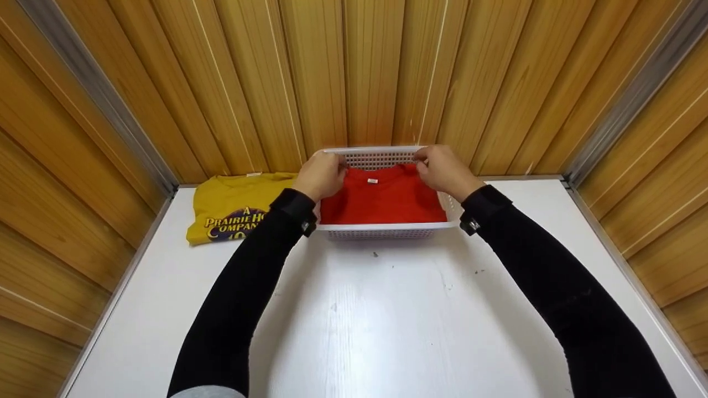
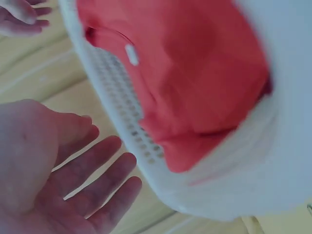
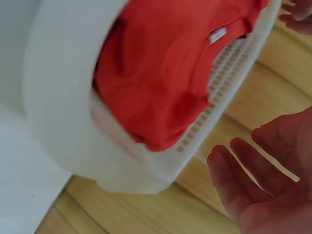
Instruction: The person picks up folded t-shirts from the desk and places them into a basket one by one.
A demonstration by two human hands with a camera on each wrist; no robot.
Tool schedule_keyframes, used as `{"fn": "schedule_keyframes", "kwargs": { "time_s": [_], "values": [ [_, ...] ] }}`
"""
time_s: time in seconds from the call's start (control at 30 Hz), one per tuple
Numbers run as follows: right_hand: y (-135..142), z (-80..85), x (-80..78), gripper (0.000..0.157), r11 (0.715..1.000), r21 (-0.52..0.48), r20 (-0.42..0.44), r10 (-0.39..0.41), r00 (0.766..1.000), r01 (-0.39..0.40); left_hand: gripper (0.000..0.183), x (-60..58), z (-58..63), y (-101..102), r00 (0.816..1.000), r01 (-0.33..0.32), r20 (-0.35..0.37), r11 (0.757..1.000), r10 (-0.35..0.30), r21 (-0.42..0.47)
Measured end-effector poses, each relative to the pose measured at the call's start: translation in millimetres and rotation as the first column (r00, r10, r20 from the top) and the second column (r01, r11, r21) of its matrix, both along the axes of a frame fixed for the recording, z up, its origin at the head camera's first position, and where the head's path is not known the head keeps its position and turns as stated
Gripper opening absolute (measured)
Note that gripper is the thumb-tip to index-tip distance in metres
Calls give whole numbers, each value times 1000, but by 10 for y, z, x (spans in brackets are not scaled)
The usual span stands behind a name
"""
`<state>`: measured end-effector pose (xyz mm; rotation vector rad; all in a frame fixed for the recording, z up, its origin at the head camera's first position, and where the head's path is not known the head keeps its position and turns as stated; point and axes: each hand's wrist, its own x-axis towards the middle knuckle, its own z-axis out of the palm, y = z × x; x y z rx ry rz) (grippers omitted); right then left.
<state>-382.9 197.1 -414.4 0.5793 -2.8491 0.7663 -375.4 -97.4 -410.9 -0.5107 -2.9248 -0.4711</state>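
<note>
A red T-shirt [image 1: 383,199] lies folded in a white plastic basket [image 1: 381,226], its collar and white tag toward the back. Above the basket's left end is my left hand [image 1: 323,176]; in the left wrist view its fingers [image 2: 105,165] are loosely bent and hold nothing. My right hand [image 1: 444,170] hovers over the opposite end, and the right wrist view shows its fingers [image 3: 234,173] spread and apart from the red cloth. Both hands are near the shirt's shoulder corners.
Left of the basket, a folded yellow T-shirt [image 1: 232,199] with a purple print lies on the white table [image 1: 354,320], partly behind my left arm. Wood-patterned panels [image 1: 370,72] rise close behind the basket and at both sides.
</note>
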Motion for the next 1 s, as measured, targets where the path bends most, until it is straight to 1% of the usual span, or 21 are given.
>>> {"fn": "schedule_keyframes", "kwargs": {
  "time_s": [0.1,0.17,0.23,0.27,0.33,0.37,0.43,0.47,0.53,0.6,0.63,0.7,0.77,0.8,0.9,0.97,1.0],
  "values": [
    [9,35,219,25,999,-25,-5,39,999,-39,22,186,19,-45,999,26,17,994,-29,108],
    [30,49,376,24,997,-43,-37,68,997,-69,24,305,24,-112,999,38,19,983,-42,179],
    [60,49,537,23,993,-62,-86,96,992,-102,25,387,14,-223,999,43,14,971,-48,236],
    [74,44,622,22,991,-74,-111,105,988,-114,25,410,2,-297,999,36,19,963,-43,267],
    [101,26,802,21,987,-87,-150,119,981,-133,26,414,-44,-476,999,16,25,950,-25,311],
    [113,10,895,20,986,-84,-165,127,978,-143,26,403,-79,-580,999,0,39,944,-13,331],
    [127,-37,1082,18,982,-76,-176,155,972,-171,28,374,-176,-803,997,-43,79,938,17,343],
    [131,-63,1170,17,980,-66,-174,174,969,-187,29,359,-237,-919,993,-70,114,939,33,338],
    [136,-127,1323,16,974,-36,-154,217,964,-225,32,343,-364,-1144,980,-123,189,949,70,291],
    [139,-209,1424,16,966,-9,-119,256,959,-258,36,332,-490,-1353,961,-176,252,960,119,217],
    [141,-259,1454,16,962,10,-107,272,956,-273,38,325,-549,-1448,953,-192,271,965,138,182],
    [144,-360,1491,16,959,36,-68,284,956,-282,43,313,-655,-1619,942,-221,283,967,178,126],
    [144,-467,1506,14,957,59,-38,286,957,-284,52,310,-755,-1762,936,-246,282,965,213,86],
    [143,-518,1510,14,956,67,-26,286,958,-284,58,316,-809,-1824,928,-260,292,963,230,69],
    [123,-630,1513,12,951,72,15,302,953,-302,75,368,-961,-1981,899,-293,338,956,279,-8],
    [94,-681,1510,11,942,66,33,328,944,-330,82,425,-1037,-2058,875,-309,373,949,309,-61],
    [77,-698,1510,12,937,60,45,342,939,-344,84,454,-1064,-2088,867,-314,383,946,320,-80]
  ]
}}
